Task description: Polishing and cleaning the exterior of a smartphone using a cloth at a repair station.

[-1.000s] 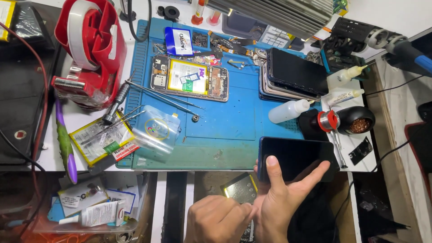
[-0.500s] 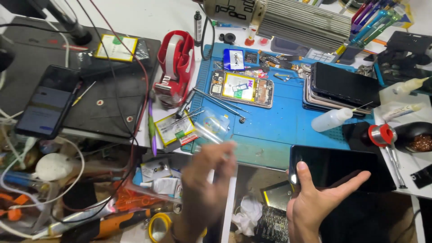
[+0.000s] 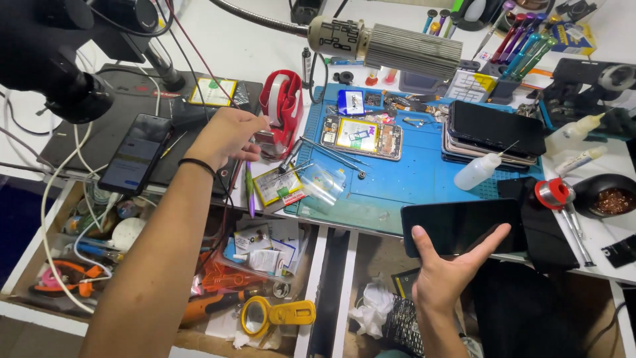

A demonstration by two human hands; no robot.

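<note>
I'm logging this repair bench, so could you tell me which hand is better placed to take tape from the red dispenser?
Left: the left hand is beside the red tape dispenser, while the right hand holds the black screen panel.

One head cam only, worn high, looking steeply down & fwd over a cluttered bench, blue mat mid-frame, open drawers at bottom, fairly close, arm's reach; no 2nd view.

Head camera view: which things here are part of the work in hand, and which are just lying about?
In hand:
- right hand holding the dark phone screen
- left hand reaching at the red tape dispenser

Lying about:
- opened phone on the blue mat
- stack of screens
- squeeze bottle
- yellow magnifier
</note>
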